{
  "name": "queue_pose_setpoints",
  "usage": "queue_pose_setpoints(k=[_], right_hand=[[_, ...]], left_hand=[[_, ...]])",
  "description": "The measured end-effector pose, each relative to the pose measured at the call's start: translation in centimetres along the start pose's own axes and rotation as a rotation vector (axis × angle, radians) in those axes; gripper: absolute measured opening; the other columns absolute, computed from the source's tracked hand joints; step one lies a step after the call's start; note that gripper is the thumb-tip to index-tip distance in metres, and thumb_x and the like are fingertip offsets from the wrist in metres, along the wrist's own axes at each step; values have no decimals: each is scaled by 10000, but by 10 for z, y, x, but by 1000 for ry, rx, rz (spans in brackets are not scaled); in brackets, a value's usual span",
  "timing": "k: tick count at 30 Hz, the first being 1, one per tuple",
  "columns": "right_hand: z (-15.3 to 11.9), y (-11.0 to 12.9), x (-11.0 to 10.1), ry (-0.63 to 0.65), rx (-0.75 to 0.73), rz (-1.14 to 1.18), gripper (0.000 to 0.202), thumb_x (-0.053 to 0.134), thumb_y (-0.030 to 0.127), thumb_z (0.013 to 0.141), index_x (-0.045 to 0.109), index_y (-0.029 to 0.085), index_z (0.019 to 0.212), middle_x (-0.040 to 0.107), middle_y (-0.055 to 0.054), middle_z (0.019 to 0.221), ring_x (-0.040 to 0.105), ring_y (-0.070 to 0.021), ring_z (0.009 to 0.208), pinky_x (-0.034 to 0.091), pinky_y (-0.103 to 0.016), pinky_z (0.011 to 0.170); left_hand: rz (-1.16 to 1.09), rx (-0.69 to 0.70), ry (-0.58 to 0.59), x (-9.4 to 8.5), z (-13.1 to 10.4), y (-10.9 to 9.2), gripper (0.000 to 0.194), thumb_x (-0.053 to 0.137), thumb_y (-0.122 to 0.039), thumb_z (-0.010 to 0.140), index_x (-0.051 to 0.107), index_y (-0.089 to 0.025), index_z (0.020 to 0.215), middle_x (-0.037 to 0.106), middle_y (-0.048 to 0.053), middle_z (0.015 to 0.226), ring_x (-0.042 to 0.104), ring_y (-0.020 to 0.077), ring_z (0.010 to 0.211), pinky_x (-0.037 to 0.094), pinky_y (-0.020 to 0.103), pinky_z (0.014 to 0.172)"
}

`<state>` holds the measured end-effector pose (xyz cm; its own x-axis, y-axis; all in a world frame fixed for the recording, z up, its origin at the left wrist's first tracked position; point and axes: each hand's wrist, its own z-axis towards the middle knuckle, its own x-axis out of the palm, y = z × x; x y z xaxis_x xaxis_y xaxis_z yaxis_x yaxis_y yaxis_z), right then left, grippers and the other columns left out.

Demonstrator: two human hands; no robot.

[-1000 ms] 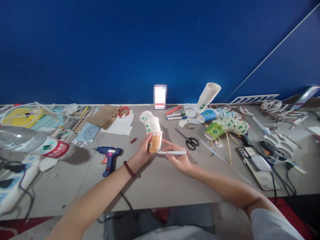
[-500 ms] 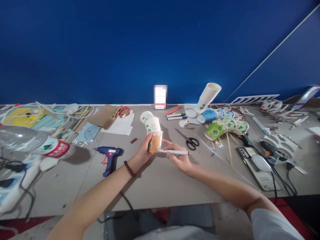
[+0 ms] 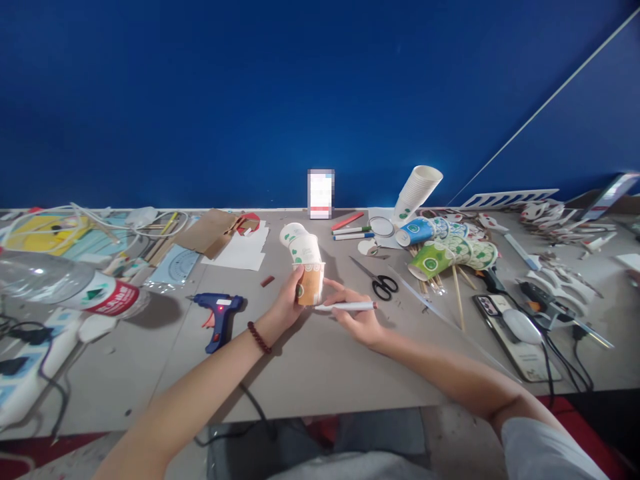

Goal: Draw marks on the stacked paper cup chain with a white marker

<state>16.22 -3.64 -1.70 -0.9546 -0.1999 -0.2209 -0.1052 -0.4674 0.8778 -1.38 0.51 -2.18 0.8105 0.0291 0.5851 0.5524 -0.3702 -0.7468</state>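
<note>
My left hand (image 3: pixel 289 299) is wrapped round an orange-brown paper cup (image 3: pixel 311 285) at the middle of the table. White paper cups with green print (image 3: pixel 306 250) are joined to it and lean away toward the back left. In my right hand (image 3: pixel 361 320) is a white marker (image 3: pixel 353 306) with a reddish end, held nearly level. The marker's tip is at the lower edge of the orange-brown cup; whether it touches is too small to tell.
Scissors (image 3: pixel 384 287) lie right of my hands, a blue glue gun (image 3: pixel 220 317) to the left. Further out are a bottle (image 3: pixel 115 297), green cups (image 3: pixel 433 260), blue cups (image 3: pixel 417 231), a tilted white cup stack (image 3: pixel 417 190), a phone (image 3: pixel 520 347) and a power strip (image 3: pixel 30 373).
My right hand has shifted the marker slightly left and down, so its tip is a little lower at the cup's edge. My left hand and the cups have barely moved.
</note>
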Motion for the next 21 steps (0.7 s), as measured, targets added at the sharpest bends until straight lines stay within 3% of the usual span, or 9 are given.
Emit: queue_pose_setpoints(k=[8, 16, 21], right_hand=[[2, 0, 0, -84, 19, 19, 170, 563, 331, 959, 690, 230, 1009, 795, -99, 981, 679, -292, 1210, 585, -426, 932], [1, 0, 0, -29, 28, 9, 205, 575, 362, 945, 711, 216, 899, 786, -103, 867, 672, -322, 1212, 595, -428, 877], [1, -1, 0, -37, 16, 32, 226, 564, 389, 952, 708, 219, 917, 782, -104, 887, 670, -327, 1215, 606, -428, 859]], left_hand=[[-23, -15, 17, 2, 1, 1, 486, 672, -556, 824, 715, -137, 1068, 729, 79, 880, 666, 195, 751, 504, 290, 660], [1, -13, 9, -1, 1, 1, 500, 657, -571, 838, 714, -153, 1107, 734, 76, 933, 679, 202, 873, 512, 292, 791], [-2, 5, 19, -1, 1, 0, 490, 658, -557, 845, 713, -148, 1111, 736, 81, 952, 681, 203, 874, 517, 289, 777]])
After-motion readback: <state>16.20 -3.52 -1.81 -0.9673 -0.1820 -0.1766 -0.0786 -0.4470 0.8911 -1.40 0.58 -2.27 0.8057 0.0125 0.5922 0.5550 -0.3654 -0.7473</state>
